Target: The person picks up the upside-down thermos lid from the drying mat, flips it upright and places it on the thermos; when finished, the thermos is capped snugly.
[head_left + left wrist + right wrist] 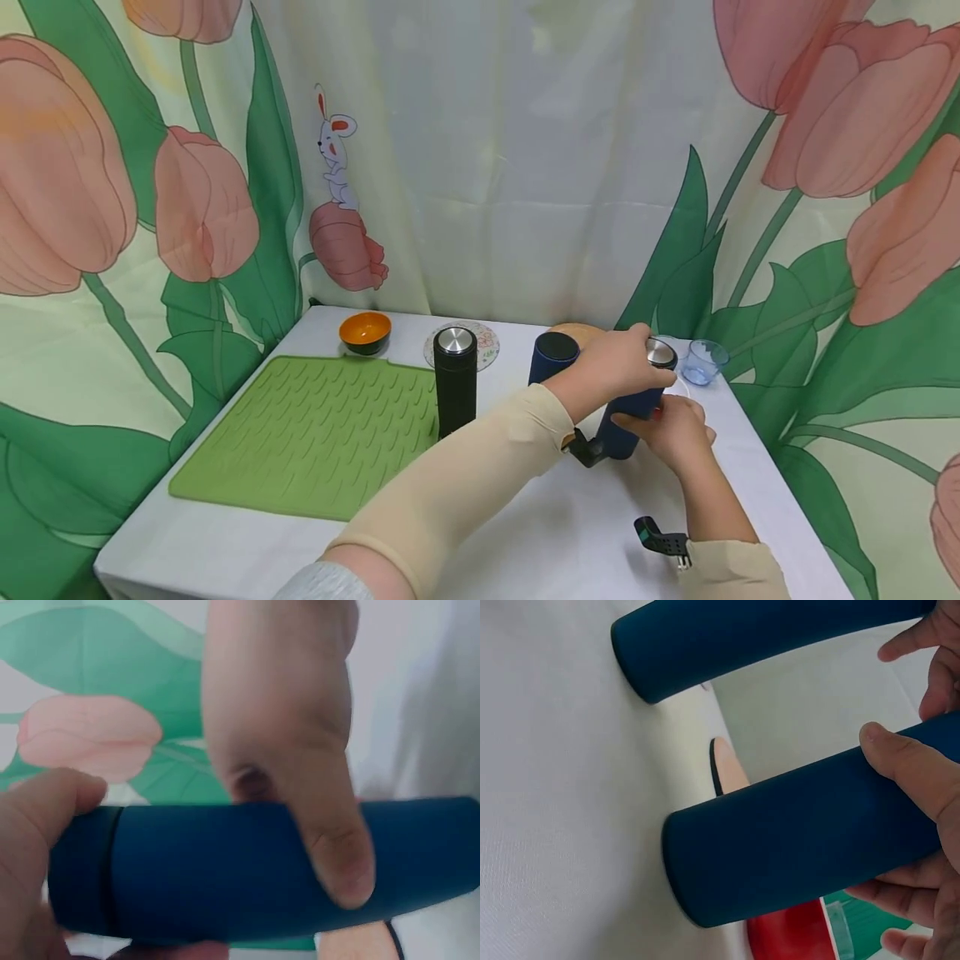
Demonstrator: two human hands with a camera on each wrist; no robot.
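A blue thermos bottle point(628, 425) with a silver-topped cap point(662, 353) stands at the right of the table. My left hand point(617, 362) reaches across and grips it near the cap; in the left wrist view, thumb and fingers lie either side of the bottle's capped end point(81, 870). Lower down, my right hand point(675, 432) holds the bottle's body, thumb across it in the right wrist view. A second blue bottle point(553, 357) with a dark top stands left of it, partly hidden by my left forearm. The black thermos bottle point(456, 383) is upright by the mat's right edge.
A ribbed green mat point(315, 433) covers the table's left. Behind it are an orange-lined bowl point(365, 332) and a round floral placemat point(487, 343). A bluish clear cup point(703, 363) stands at the right rear, and something red point(789, 934) shows behind the held bottle.
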